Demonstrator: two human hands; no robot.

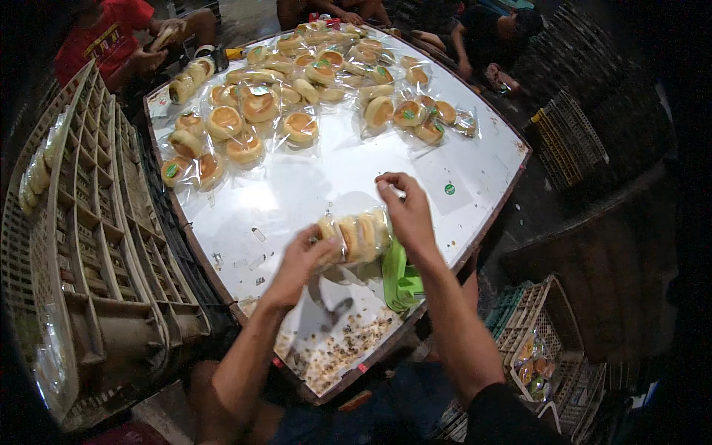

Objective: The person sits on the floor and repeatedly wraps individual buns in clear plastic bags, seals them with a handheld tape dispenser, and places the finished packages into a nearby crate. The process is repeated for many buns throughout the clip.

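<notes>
My left hand (pixel 305 257) grips one end of a clear plastic pack of round, flat buns (pixel 359 236), lined up on edge above the white tabletop (pixel 356 161). Up and to the right of the pack is my right hand (pixel 407 208), its thumb and forefinger tips drawn together. I see nothing between those fingertips, though something as small as a bit of tape could be hidden. Under my right forearm stands a green tape dispenser (pixel 396 278), partly covered by the pack and the arm. A green round sticker (pixel 449 189) lies on a clear plastic sheet to the right.
Many wrapped buns (pixel 320 72) cover the table's far side. Stacked plastic crates (pixel 105 239) rise along the left edge; another crate (pixel 542 339) is low on the right. Crumbs (pixel 345 345) litter the near corner. A person in a red shirt (pixel 105 41) and other people sit around the table.
</notes>
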